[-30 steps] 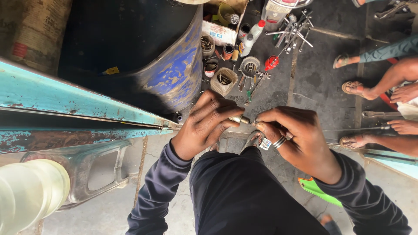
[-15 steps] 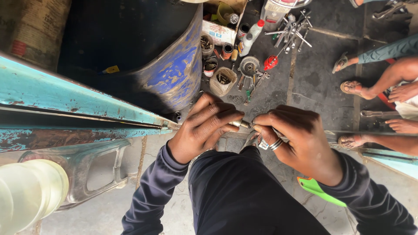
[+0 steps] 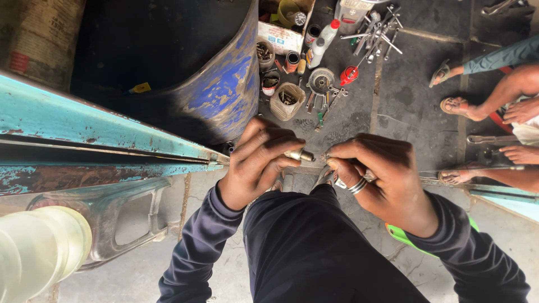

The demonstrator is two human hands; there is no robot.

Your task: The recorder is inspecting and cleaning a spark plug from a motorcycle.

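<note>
A chipped blue drum [image 3: 224, 84], a peeling turquoise metal beam [image 3: 84, 123], a brass-coloured small fitting [image 3: 300, 155], silver rings [image 3: 353, 185], dark navy sleeves [image 3: 196, 247] and a red-capped white bottle [image 3: 325, 35] are seen.

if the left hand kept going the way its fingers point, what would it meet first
Most likely the right hand's fingertips: the left hand, pinching a small silver-and-brass metal fitting, points straight at them. Depth is unclear.
</note>
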